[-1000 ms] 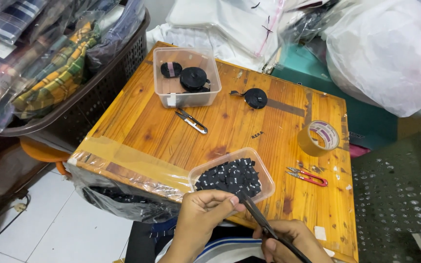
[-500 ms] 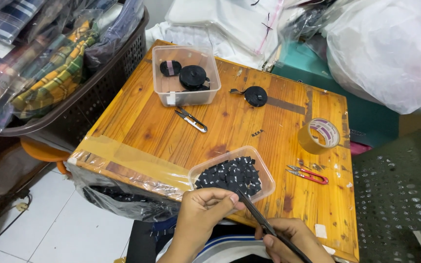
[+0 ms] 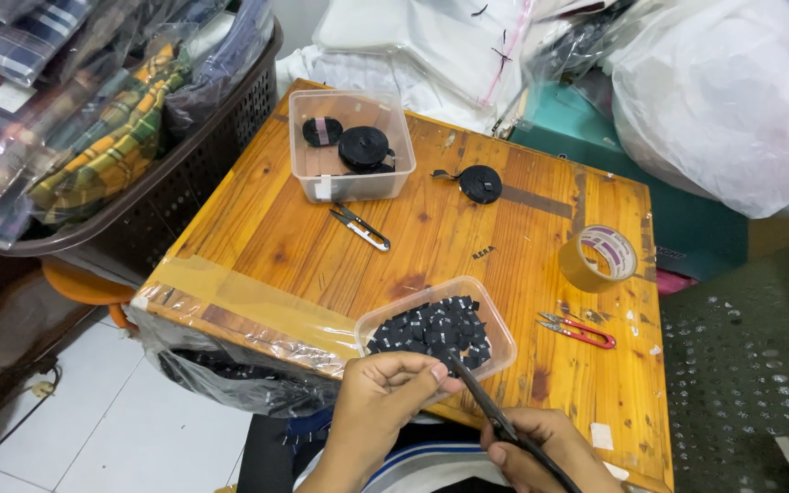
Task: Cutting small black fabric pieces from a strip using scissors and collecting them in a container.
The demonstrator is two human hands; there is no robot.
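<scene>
Near edge of the desk (image 3: 257,228): our left hand (image 3: 381,402) pinches one end of a dark strip (image 3: 481,402), fingers pressed together just beside the near tray of small black pieces (image 3: 431,330). Our right hand (image 3: 541,452) is closed round the strip's other end. We judge it best to keep the strip taut and low so it clears the tray rim. Far-left corner: clear tub (image 3: 351,146) with black rolls, silver snips (image 3: 360,226) in front. Mid-far: loose black roll (image 3: 480,183). Right edge: tape roll (image 3: 600,258), red snips (image 3: 579,330). Only the tray crowds the hands.
</scene>
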